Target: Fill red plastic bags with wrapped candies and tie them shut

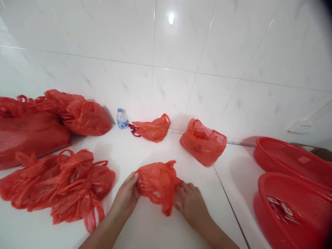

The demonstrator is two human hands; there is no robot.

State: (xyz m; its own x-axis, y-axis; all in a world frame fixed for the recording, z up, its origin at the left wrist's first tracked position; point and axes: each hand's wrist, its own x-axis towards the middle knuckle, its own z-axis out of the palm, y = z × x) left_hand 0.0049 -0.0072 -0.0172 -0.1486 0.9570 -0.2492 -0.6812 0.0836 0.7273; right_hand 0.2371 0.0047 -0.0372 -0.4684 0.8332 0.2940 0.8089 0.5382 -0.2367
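A crumpled red plastic bag is held between my two hands, just above the white table. My left hand pinches its left side, thumb on top. On the other side my right hand has its fingers curled round the bag's edge; the fingertips are partly hidden. What the bag contains, if anything, does not show. Beyond it, against the wall, lies a flattened red bag with a dark red tie at its left end. Farther right stands an opened red bag with red contents inside.
Several knotted red bags lie at the left, with larger full bags behind them. A small water bottle stands by the tiled wall. Two red plastic baskets sit at the right; the nearer holds a red packet.
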